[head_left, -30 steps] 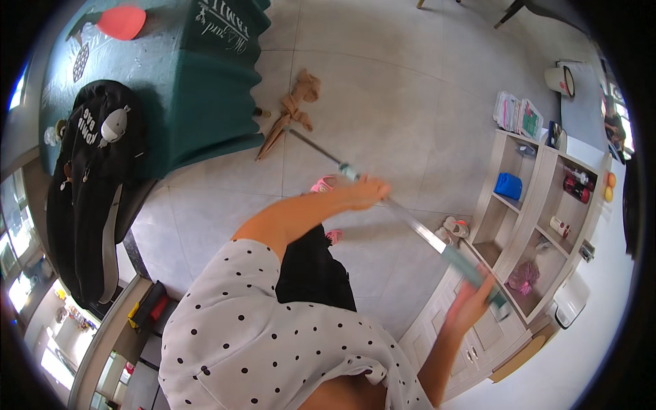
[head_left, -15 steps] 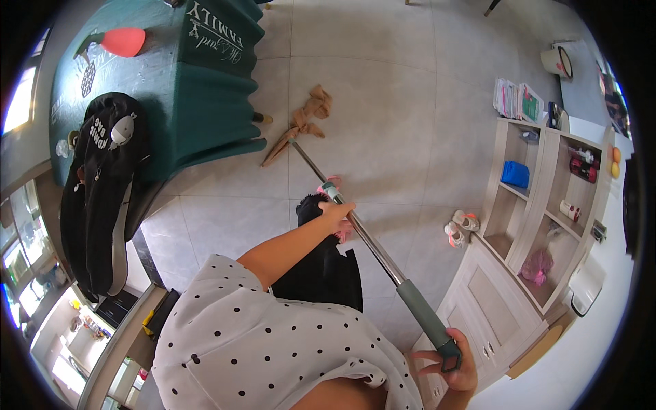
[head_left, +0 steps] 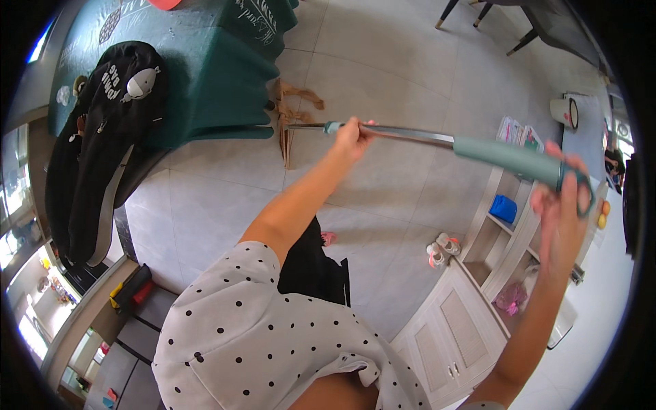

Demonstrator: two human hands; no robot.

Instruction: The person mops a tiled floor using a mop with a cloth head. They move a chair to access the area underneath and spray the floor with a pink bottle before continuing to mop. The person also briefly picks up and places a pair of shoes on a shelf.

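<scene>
The pole [head_left: 410,134] is stretched between the hands, clasped by the left hand [head_left: 352,141]; its grip end is met by the right hand [head_left: 562,213], whose closure cannot be told. Left of the left hand, brown cloth [head_left: 299,93] is seen beside the tablecloth [head_left: 232,89].

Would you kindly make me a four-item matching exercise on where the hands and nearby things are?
1. left hand
2. right hand
3. blue pouch
4. pair of shoes

A. in a shelf unit
B. on the floor beside the cabinet
C. around the silver pole
D. at the end of the thick green grip

Pairs: 1-C, 2-D, 3-A, 4-B
</scene>
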